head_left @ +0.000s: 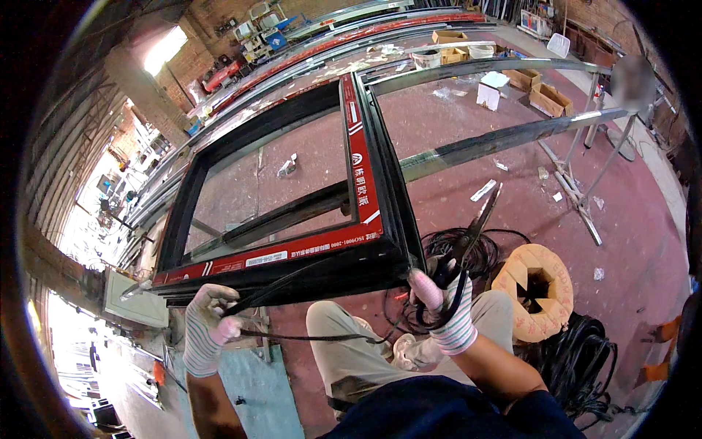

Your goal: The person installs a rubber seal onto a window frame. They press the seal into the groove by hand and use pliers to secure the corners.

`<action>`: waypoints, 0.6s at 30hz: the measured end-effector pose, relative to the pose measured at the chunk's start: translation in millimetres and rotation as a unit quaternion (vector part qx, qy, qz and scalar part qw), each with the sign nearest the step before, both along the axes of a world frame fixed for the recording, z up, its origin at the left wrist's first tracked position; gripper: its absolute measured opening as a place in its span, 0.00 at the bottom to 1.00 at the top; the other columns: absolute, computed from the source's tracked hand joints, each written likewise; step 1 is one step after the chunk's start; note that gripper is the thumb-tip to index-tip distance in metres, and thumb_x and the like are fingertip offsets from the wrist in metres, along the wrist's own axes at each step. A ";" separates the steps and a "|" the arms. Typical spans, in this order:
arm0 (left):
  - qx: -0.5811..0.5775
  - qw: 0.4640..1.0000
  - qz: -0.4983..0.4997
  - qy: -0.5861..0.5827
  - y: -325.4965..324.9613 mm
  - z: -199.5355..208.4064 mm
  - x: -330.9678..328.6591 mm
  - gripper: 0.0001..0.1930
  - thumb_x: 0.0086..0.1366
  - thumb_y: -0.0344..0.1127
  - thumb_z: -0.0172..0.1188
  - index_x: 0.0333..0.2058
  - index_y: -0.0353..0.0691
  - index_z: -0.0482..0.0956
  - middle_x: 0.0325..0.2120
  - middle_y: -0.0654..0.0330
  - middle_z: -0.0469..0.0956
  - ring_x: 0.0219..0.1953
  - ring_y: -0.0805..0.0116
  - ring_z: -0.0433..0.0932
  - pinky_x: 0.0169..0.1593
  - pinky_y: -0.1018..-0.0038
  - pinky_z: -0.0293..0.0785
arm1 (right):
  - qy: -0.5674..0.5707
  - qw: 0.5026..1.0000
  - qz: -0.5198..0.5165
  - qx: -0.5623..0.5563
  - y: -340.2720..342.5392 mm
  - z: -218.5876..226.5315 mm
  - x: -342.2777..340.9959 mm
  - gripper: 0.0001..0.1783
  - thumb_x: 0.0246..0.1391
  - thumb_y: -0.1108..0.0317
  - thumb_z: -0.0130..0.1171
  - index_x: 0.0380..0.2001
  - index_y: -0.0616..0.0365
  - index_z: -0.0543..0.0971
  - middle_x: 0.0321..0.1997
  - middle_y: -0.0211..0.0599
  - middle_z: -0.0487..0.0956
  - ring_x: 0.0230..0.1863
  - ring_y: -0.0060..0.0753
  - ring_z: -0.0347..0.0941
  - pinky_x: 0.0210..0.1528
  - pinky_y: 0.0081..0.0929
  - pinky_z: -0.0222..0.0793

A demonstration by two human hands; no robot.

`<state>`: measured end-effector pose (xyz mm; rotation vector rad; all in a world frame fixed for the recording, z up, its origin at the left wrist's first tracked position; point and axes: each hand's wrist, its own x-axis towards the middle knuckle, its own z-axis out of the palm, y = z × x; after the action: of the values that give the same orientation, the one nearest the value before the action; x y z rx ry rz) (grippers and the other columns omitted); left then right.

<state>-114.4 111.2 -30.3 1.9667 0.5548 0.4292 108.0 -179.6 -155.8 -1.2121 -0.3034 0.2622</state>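
A black window frame with red protective film on its face lies in front of me on metal rails. My left hand, in a striped knit glove with pink fingertips, is closed on a thin black rubber strip beside the frame's near left part. Toward the near right corner, my right hand, gloved alike, grips a pair of dark scissors with the blades pointing up and away. Its thumb presses by the corner, and black strip loops around this hand. The exact finger grip there is partly hidden.
A paper-wrapped tape-like roll stands right of my knees, beside a heap of coiled black strip. Metal rails run to the far right. Cardboard boxes and long profiles lie farther back.
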 end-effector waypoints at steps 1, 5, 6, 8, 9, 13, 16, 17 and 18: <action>0.015 1.000 0.015 0.003 7.1 -0.9 -6.0 0.33 0.45 0.55 0.80 0.43 0.39 0.77 0.34 0.66 0.75 0.37 0.78 0.73 0.41 0.79 0.71 | 0.004 1.000 -0.020 0.011 2.6 -2.3 -0.7 0.14 0.54 0.62 0.72 0.26 0.58 0.78 0.22 0.24 0.78 0.23 0.20 0.69 0.27 0.25 0.65; 0.147 0.988 0.053 -0.007 20.0 0.0 -21.0 0.30 0.45 0.44 0.80 0.44 0.40 0.77 0.33 0.68 0.74 0.36 0.79 0.71 0.41 0.80 0.71 | 0.097 0.989 -0.028 0.105 8.8 5.5 -8.0 0.12 0.52 0.67 0.73 0.27 0.56 0.77 0.22 0.24 0.78 0.24 0.18 0.70 0.27 0.20 0.64; 0.158 0.984 0.082 0.008 17.1 2.1 -20.8 0.25 0.47 0.29 0.76 0.44 0.42 0.76 0.32 0.69 0.72 0.34 0.81 0.70 0.41 0.83 0.70 | 0.078 0.989 -0.045 0.121 13.5 2.5 -7.3 0.13 0.52 0.67 0.73 0.25 0.54 0.76 0.21 0.22 0.75 0.23 0.17 0.68 0.26 0.20 0.62; 0.198 0.974 0.108 -0.002 36.5 -9.4 -31.3 0.23 0.49 0.22 0.72 0.44 0.43 0.76 0.31 0.70 0.71 0.33 0.81 0.69 0.40 0.84 0.69 | 0.058 0.991 -0.039 0.111 12.7 -7.1 -1.1 0.14 0.51 0.67 0.73 0.25 0.53 0.74 0.21 0.20 0.73 0.23 0.18 0.67 0.25 0.21 0.61; 0.215 0.969 0.121 -0.007 43.7 -14.6 -34.2 0.23 0.49 0.18 0.70 0.44 0.43 0.75 0.31 0.70 0.71 0.33 0.82 0.69 0.40 0.84 0.69 | 0.048 0.993 -0.036 0.103 10.7 -6.3 0.4 0.14 0.51 0.67 0.73 0.25 0.53 0.74 0.21 0.19 0.72 0.23 0.18 0.66 0.25 0.21 0.61; 0.255 0.961 0.103 -0.021 54.1 -31.2 -33.6 0.21 0.51 0.19 0.67 0.43 0.44 0.75 0.31 0.71 0.70 0.33 0.80 0.68 0.41 0.81 0.70 | 0.101 0.983 -0.079 0.133 -0.8 3.6 16.7 0.12 0.50 0.73 0.69 0.28 0.51 0.72 0.25 0.21 0.71 0.25 0.19 0.66 0.28 0.23 0.62; 0.240 0.963 0.113 -0.049 29.0 -30.9 -22.6 0.15 0.55 0.18 0.65 0.40 0.40 0.76 0.29 0.71 0.71 0.31 0.83 0.67 0.38 0.85 0.68 | 0.099 0.981 -0.077 0.145 -18.6 -0.2 48.1 0.14 0.49 0.74 0.70 0.29 0.51 0.72 0.25 0.22 0.71 0.27 0.21 0.70 0.31 0.23 0.68; 0.233 0.964 0.106 -0.064 22.8 -31.7 -20.3 0.14 0.55 0.18 0.64 0.40 0.39 0.76 0.28 0.71 0.70 0.31 0.83 0.67 0.37 0.85 0.68 | 0.068 0.982 -0.088 0.153 -26.6 7.3 54.8 0.15 0.48 0.74 0.71 0.29 0.51 0.72 0.25 0.22 0.71 0.27 0.21 0.70 0.30 0.23 0.68; 0.278 0.955 0.094 -0.052 21.3 -29.3 -21.0 0.14 0.56 0.19 0.64 0.40 0.39 0.76 0.28 0.69 0.71 0.30 0.82 0.68 0.37 0.84 0.69 | 0.024 0.980 -0.098 0.171 -31.4 5.0 63.7 0.16 0.45 0.75 0.71 0.29 0.51 0.71 0.25 0.22 0.71 0.25 0.21 0.69 0.28 0.24 0.66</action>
<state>-135.5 132.5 -59.6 2.4142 0.5997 0.8794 171.8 -210.9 -150.8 -0.8856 -0.1766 0.0635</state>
